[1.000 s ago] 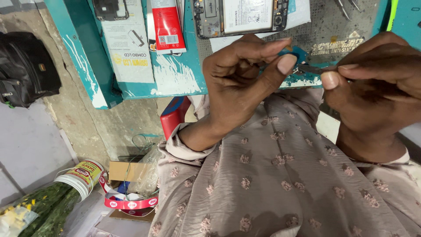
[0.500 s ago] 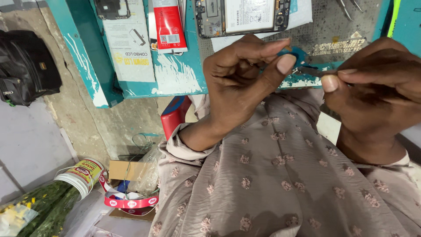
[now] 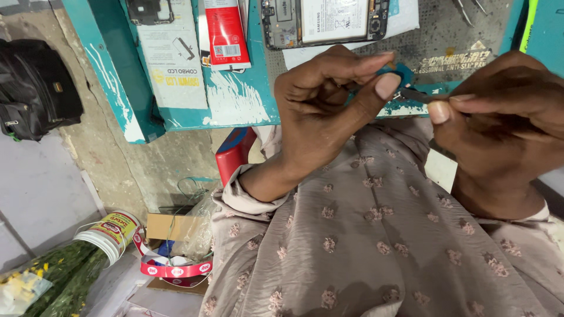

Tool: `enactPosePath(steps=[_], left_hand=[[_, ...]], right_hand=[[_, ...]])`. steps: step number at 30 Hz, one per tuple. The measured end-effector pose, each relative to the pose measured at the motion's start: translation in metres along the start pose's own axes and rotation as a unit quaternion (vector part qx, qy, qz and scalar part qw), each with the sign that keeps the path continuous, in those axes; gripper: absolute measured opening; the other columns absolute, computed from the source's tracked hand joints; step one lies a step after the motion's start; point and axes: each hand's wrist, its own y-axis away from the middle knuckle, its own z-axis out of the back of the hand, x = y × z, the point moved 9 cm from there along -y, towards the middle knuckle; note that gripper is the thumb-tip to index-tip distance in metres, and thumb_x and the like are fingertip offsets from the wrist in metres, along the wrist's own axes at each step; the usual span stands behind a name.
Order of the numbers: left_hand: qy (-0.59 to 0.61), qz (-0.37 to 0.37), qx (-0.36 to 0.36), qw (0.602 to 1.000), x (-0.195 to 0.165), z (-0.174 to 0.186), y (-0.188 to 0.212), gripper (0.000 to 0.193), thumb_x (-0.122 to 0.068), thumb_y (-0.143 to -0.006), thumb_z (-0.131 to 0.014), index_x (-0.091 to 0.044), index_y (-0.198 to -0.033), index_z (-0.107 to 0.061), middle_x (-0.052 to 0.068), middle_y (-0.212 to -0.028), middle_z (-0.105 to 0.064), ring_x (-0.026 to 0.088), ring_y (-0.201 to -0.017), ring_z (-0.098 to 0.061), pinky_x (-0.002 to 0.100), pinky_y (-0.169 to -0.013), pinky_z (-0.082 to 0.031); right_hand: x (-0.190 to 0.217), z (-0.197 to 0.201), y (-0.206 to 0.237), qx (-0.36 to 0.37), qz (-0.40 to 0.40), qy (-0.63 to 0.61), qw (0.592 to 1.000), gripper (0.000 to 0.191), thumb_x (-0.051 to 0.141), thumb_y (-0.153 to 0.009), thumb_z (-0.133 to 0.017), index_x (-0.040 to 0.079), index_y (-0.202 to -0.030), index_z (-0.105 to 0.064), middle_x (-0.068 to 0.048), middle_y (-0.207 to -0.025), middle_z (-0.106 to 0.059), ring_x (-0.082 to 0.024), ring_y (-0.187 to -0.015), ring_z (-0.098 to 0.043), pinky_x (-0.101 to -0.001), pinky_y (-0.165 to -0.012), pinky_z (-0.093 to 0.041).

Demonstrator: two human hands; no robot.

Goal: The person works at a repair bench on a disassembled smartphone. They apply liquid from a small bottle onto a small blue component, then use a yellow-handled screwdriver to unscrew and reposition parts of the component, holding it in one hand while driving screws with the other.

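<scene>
Left hand (image 3: 320,108) raised above the lap, fingers curled, thumb and forefinger pinched on a small blue part (image 3: 403,72). Right hand (image 3: 499,117) just beside it, fingertips clamped on a thin dark tool (image 3: 420,95), tip touching the blue part between the two hands. Both held just off the near edge of the teal workbench (image 3: 235,111), barely any gap between knuckles and that edge.

Below the hands, a wide spread of pinkish dotted fabric (image 3: 376,246) over the lap, filling the lower right. Beyond the hands, on a grey anti-slip mat (image 3: 446,35), an opened phone (image 3: 326,20) with its back off, lying flat, just past the left fingertips. Left of the left hand, on the bench top, a white printed box (image 3: 170,53) and a red-and-white pack (image 3: 226,32), side by side. Far beyond the right hand, metal tweezers (image 3: 467,9) at the top border, only partly in view.

Under the bench edge, near the left wrist, a red object (image 3: 235,152), partly hidden. Well left of the hands, a black bag (image 3: 35,88) against the rough concrete wall (image 3: 117,170). Lower left, well apart from both hands, floor clutter: a cardboard box (image 3: 170,226), a clear plastic bag (image 3: 197,232), red printed tape (image 3: 173,270), a plastic tub with white lid (image 3: 111,235), and yellow flowers with green stems (image 3: 41,282). More open room there than at the bench edge.
</scene>
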Motion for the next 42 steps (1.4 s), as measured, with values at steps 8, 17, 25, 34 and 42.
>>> enactPosePath(steps=[8, 17, 25, 34, 42], left_hand=[[-0.001, -0.012, 0.008, 1.000, 0.000, 0.003, 0.001, 0.021, 0.013, -0.107, -0.073, -0.002, -0.122, -0.072, 0.006, -0.106, -0.073, 0.006, -0.096, -0.071, 0.017, -0.087, -0.057], [0.003, -0.009, 0.009, 1.000, 0.003, 0.002, 0.001, 0.020, 0.012, -0.107, -0.074, -0.002, -0.122, -0.073, 0.007, -0.108, -0.074, 0.006, -0.099, -0.071, 0.017, -0.090, -0.058], [0.001, -0.004, 0.019, 1.000, 0.004, 0.000, 0.000, 0.019, 0.011, -0.108, -0.074, -0.001, -0.123, -0.072, 0.007, -0.108, -0.074, 0.006, -0.098, -0.071, 0.017, -0.091, -0.058], [0.055, 0.009, -0.018, 0.998, 0.005, 0.006, -0.004, 0.017, 0.009, -0.107, -0.072, -0.002, -0.121, -0.072, 0.008, -0.112, -0.076, 0.008, -0.101, -0.073, 0.020, -0.093, -0.060], [0.098, 0.028, -0.014, 0.995, 0.011, 0.008, -0.004, 0.015, 0.008, -0.111, -0.070, -0.001, -0.123, -0.072, 0.010, -0.112, -0.077, 0.011, -0.099, -0.074, 0.024, -0.089, -0.063]], right_hand=[[0.002, -0.001, -0.005, 0.035, 0.017, 0.013, 0.999, 0.025, -0.009, -0.086, -0.084, -0.003, -0.100, -0.064, -0.019, -0.087, -0.070, -0.025, -0.081, -0.069, -0.0272, -0.066, -0.052], [0.001, -0.001, -0.005, 0.031, -0.016, 0.002, 0.999, 0.025, -0.009, -0.084, -0.084, -0.002, -0.099, -0.066, -0.013, -0.080, -0.066, -0.024, -0.077, -0.068, -0.0278, -0.065, -0.050], [0.001, 0.001, -0.007, 0.036, -0.004, -0.002, 0.999, 0.028, -0.009, -0.081, -0.086, 0.000, -0.098, -0.066, -0.010, -0.073, -0.063, -0.022, -0.072, -0.067, -0.0294, -0.064, -0.050], [-0.001, 0.009, 0.009, 0.056, -0.015, -0.004, 0.998, 0.030, -0.008, -0.083, -0.087, 0.001, -0.102, -0.065, -0.016, -0.082, -0.069, -0.023, -0.076, -0.068, -0.0285, -0.068, -0.050], [-0.010, 0.020, 0.028, -0.060, 0.013, -0.013, 0.998, 0.032, -0.002, -0.090, -0.085, -0.005, -0.112, -0.063, -0.018, -0.100, -0.069, -0.028, -0.087, -0.071, -0.0309, -0.070, -0.061]])
